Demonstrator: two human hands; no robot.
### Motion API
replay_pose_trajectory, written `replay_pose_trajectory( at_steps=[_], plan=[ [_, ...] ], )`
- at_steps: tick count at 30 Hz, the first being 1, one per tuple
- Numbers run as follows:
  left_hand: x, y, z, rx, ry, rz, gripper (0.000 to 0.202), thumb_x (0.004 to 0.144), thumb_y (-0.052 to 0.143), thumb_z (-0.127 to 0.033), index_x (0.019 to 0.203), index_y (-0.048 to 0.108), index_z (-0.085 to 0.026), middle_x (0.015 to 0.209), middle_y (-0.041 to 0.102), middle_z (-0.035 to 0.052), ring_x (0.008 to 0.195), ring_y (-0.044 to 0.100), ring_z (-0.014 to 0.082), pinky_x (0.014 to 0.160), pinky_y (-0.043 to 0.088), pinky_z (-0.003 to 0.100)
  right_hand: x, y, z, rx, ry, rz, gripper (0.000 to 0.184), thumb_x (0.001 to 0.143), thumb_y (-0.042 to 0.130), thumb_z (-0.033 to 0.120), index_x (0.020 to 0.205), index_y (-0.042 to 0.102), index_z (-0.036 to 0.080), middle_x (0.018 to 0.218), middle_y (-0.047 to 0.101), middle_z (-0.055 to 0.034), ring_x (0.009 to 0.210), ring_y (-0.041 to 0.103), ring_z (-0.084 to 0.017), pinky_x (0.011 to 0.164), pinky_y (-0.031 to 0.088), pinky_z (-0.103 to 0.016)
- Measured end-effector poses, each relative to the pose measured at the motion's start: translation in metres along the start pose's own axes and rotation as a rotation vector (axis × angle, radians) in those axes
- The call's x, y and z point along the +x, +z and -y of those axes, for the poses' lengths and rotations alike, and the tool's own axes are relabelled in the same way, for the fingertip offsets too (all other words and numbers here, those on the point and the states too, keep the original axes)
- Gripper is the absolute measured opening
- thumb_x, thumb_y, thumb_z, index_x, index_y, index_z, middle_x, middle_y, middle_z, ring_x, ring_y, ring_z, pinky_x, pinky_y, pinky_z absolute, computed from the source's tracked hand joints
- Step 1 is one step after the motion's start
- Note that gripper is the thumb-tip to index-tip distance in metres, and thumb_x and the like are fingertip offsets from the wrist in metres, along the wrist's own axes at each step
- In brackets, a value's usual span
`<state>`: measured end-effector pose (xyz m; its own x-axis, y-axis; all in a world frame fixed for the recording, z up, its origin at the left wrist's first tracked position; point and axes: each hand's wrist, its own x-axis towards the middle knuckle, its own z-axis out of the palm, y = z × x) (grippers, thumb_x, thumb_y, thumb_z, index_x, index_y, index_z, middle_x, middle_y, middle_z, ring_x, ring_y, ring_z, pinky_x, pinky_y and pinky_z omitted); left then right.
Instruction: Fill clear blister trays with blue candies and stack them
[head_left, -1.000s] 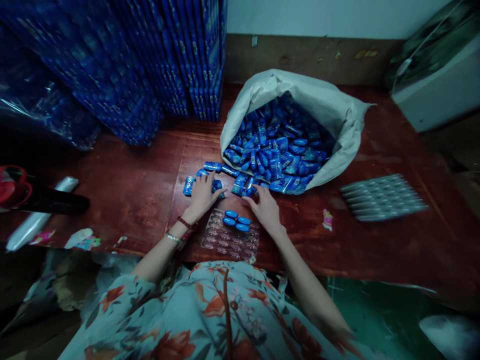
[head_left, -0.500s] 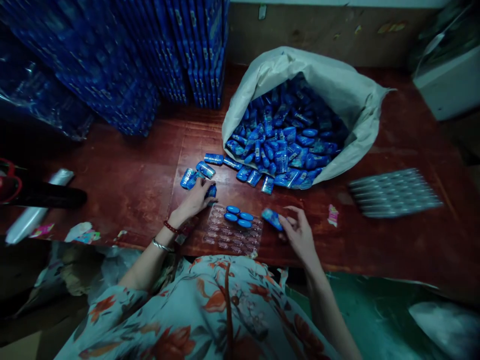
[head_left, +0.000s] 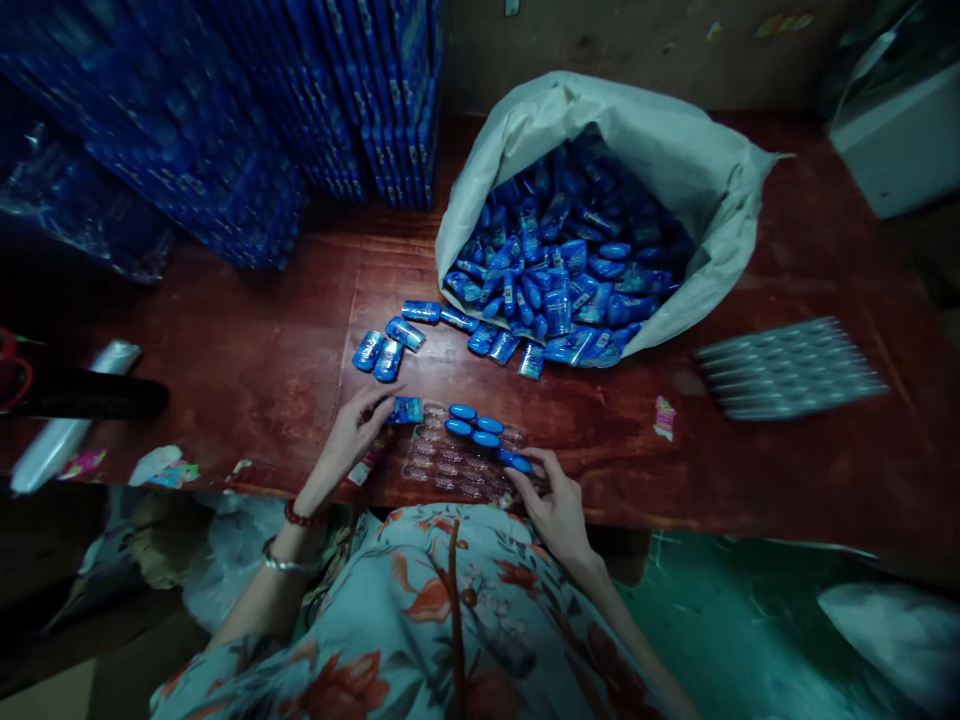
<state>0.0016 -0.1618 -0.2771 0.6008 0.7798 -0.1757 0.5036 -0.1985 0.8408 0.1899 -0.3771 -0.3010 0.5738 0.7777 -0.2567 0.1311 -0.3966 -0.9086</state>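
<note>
A clear moulded tray [head_left: 450,465] lies at the near edge of the red-brown table [head_left: 247,360]. Several blue capsule-shaped pieces [head_left: 474,425] sit in its upper pockets. My left hand [head_left: 351,432] pinches a small blue packet [head_left: 407,409] at the tray's top left corner. My right hand [head_left: 553,508] rests at the tray's right edge, fingertips pressed on a blue piece [head_left: 515,461] in a pocket there. More blue packets [head_left: 390,350] lie loose on the table beyond the tray.
A pale sack [head_left: 675,160] lies open on its side, spilling several blue packets [head_left: 555,270]. Stacks of blue cartons [head_left: 315,110] stand at the back left. A pile of clear trays [head_left: 787,365] lies at right. A red-and-black object [head_left: 45,385] and scraps sit at left.
Both hands drew back from the loose packets to the tray. My left hand picked up a packet; my right hand carried a blue piece over and set it into a pocket.
</note>
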Motion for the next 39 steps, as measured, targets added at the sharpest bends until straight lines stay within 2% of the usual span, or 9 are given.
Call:
replay_pose_trajectory(
  at_steps=[4, 8, 11, 15, 18, 22, 29, 35, 39],
  plan=[
    [-0.039, 0.016, 0.0, -0.033, 0.049, 0.123, 0.036, 0.081, 0.062, -0.037, 0.112, 0.064, -0.019, 0.099, 0.06, 0.0061, 0.096, 0.055, 0.0197, 0.091, 0.045, 0.036, 0.001, -0.014, -0.001, -0.461, -0.378, -0.089, 0.019, 0.087, 0.054, 0.036, 0.095, 0.06, 0.019, 0.084, 0.065, -0.0056, 0.076, 0.063, -0.017, 0.072, 0.051, -0.028],
    [-0.058, 0.035, -0.002, 0.057, 0.144, 0.197, 0.042, 0.082, 0.062, -0.028, 0.123, 0.056, -0.025, 0.112, 0.056, 0.0071, 0.106, 0.053, 0.021, 0.096, 0.044, 0.04, -0.002, -0.012, 0.001, -0.452, -0.553, -0.023, 0.018, 0.09, 0.052, 0.027, 0.107, 0.055, 0.021, 0.092, 0.065, -0.0044, 0.082, 0.064, -0.015, 0.077, 0.053, -0.025],
    [-0.059, 0.044, 0.002, 0.152, 0.224, 0.178, 0.044, 0.084, 0.059, -0.022, 0.127, 0.051, -0.026, 0.121, 0.049, 0.0084, 0.114, 0.05, 0.022, 0.101, 0.042, 0.042, 0.0, 0.001, -0.002, -0.417, -0.659, -0.077, 0.025, 0.09, 0.052, 0.02, 0.115, 0.051, 0.022, 0.096, 0.065, -0.0043, 0.086, 0.065, -0.015, 0.081, 0.054, -0.027],
    [-0.054, 0.049, 0.011, 0.264, 0.345, 0.144, 0.041, 0.09, 0.049, -0.022, 0.13, 0.046, -0.028, 0.121, 0.048, 0.0077, 0.11, 0.053, 0.0201, 0.096, 0.048, 0.039, 0.005, 0.011, -0.004, -0.527, -0.793, -0.103, 0.03, 0.089, 0.05, 0.014, 0.119, 0.051, 0.019, 0.101, 0.064, -0.0089, 0.095, 0.063, -0.018, 0.085, 0.054, -0.031],
    [-0.054, 0.053, 0.014, 0.413, 0.403, 0.095, 0.039, 0.091, 0.048, -0.028, 0.13, 0.046, -0.025, 0.12, 0.05, 0.0101, 0.104, 0.056, 0.0217, 0.086, 0.052, 0.037, 0.005, 0.012, 0.001, -0.675, -0.817, -0.015, 0.03, 0.089, 0.046, 0.012, 0.118, 0.054, 0.016, 0.1, 0.063, -0.0115, 0.093, 0.062, -0.019, 0.079, 0.055, -0.03],
    [-0.05, 0.056, 0.007, 0.6, 0.436, 0.152, 0.036, 0.092, 0.037, -0.013, 0.126, 0.046, -0.019, 0.109, 0.054, 0.0116, 0.091, 0.059, 0.0197, 0.075, 0.053, 0.032, 0.007, 0.009, 0.016, -0.789, -0.73, 0.15, 0.03, 0.09, 0.041, 0.012, 0.115, 0.058, 0.015, 0.095, 0.063, -0.0102, 0.083, 0.062, -0.017, 0.069, 0.053, -0.026],
    [-0.035, 0.068, -0.028, 0.864, 0.428, 0.26, 0.038, 0.083, 0.035, 0.001, 0.117, 0.047, -0.008, 0.109, 0.055, 0.0171, 0.1, 0.057, 0.0242, 0.081, 0.05, 0.036, 0.019, 0.004, 0.032, -0.912, -0.634, 0.264, 0.023, 0.092, 0.048, 0.026, 0.111, 0.06, 0.021, 0.099, 0.064, -0.0071, 0.071, 0.063, -0.014, 0.06, 0.048, -0.023],
    [-0.032, 0.089, -0.049, 1.108, 0.428, 0.268, 0.026, 0.084, 0.038, -0.001, 0.104, 0.053, -0.007, 0.097, 0.058, 0.0149, 0.09, 0.06, 0.0237, 0.076, 0.05, 0.035, 0.02, 0.012, 0.034, -1.027, -0.721, 0.18, 0.025, 0.089, 0.049, 0.018, 0.109, 0.064, 0.021, 0.084, 0.066, -0.0068, 0.064, 0.06, -0.014, 0.057, 0.045, -0.022],
    [-0.023, 0.087, -0.042, 0.967, 0.48, 0.27, 0.025, 0.087, 0.037, -0.003, 0.105, 0.052, -0.009, 0.098, 0.058, 0.015, 0.089, 0.06, 0.024, 0.076, 0.05, 0.036, 0.022, -0.002, 0.023, -0.917, -0.856, 0.054, 0.029, 0.092, 0.048, 0.027, 0.117, 0.062, 0.022, 0.067, 0.063, -0.0021, 0.059, 0.059, -0.012, 0.059, 0.046, -0.021]
  ],
)
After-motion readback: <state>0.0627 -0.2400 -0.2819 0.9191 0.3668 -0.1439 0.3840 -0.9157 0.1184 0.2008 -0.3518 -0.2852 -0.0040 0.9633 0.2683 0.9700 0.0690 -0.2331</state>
